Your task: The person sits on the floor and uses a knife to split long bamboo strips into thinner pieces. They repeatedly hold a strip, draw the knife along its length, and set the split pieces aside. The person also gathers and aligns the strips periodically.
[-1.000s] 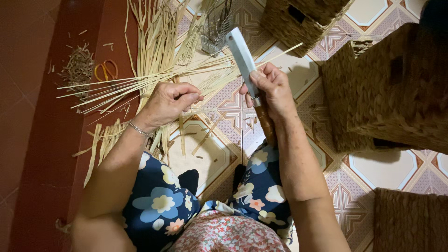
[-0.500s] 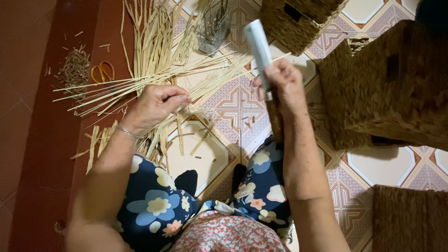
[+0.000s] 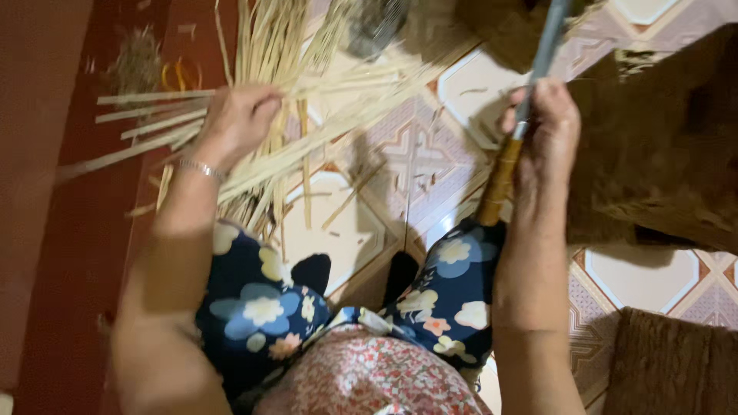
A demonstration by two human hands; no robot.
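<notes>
Left hand (image 3: pixel 234 123) closed round a fan of pale, flat, dry straw strips (image 3: pixel 307 100); the strips are stiff and ribbon-like, splaying left past the knuckles and up-right across the floor, with loose ends lying under the wrist. A thin silver bracelet (image 3: pixel 198 167) sits on the left wrist. Right hand (image 3: pixel 542 131) wrapped round a long knife with a brown wooden handle and a dull grey metal blade (image 3: pixel 530 84); handle end points down toward the knee, blade runs up to the top edge, motion-blurred. Knife and straw are apart, with bare tile between them. The floor of glossy patterned ceramic tiles, cream with mauve and brown motifs (image 3: pixel 430 169), carries short straw offcuts. To the left, a smooth dark red-brown floor band (image 3: pixel 69 253). On the right, coarse brown woven-fibre baskets (image 3: pixel 661 154), rough in texture, blurred; another at the lower right corner. Orange-handled scissors (image 3: pixel 173 75) lie near a small heap of fibre scraps at upper left, indistinct. Lap in dark blue floral fabric (image 3: pixel 261 307). Against half a second ago: the knife is raised higher and steeper, its tip now reaching the frame top; the left hand has stayed clenched on the bundle, shifted slightly up.
</notes>
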